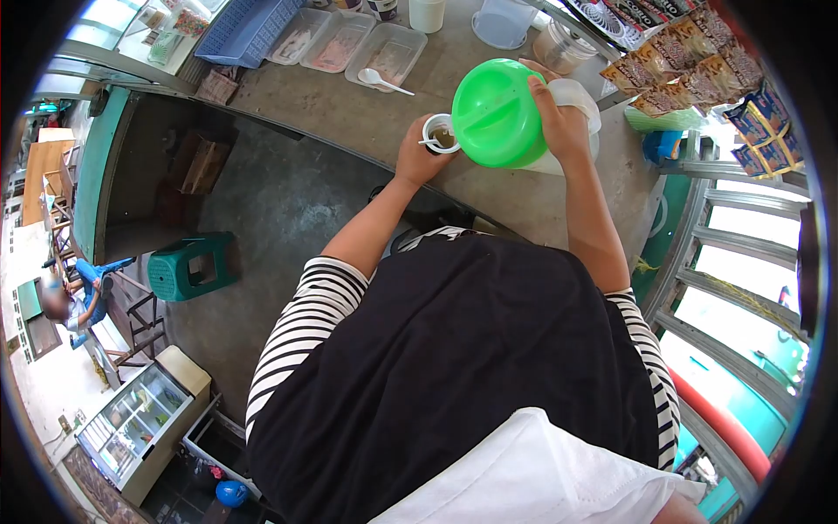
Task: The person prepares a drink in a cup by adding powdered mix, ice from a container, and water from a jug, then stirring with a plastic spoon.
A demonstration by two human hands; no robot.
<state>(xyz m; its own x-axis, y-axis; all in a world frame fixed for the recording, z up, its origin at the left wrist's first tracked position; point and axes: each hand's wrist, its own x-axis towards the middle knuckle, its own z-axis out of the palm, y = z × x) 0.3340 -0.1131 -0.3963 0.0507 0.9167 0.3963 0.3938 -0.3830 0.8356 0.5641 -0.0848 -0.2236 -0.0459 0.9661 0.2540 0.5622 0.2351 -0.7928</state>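
My left hand (414,155) is closed around a small cup (446,148) with a white rim. Inside it is a brownish content, and a white utensil sticks out over the rim. My right hand (563,118) grips a pitcher with a bright green lid (499,113), its thumb on the lid's edge. The pitcher is tilted toward the cup, and the lid sits right beside the cup's rim. Whether liquid is flowing cannot be seen. Most of the pitcher's body is hidden behind the lid and my hand.
On the counter (314,118) are clear plastic tubs (384,54), a white spoon (374,77), a blue basket (236,35) and a lidded jar (563,45). Snack packets (690,65) hang at right. A green stool (190,266) stands on the floor. A person (83,301) sits at far left.
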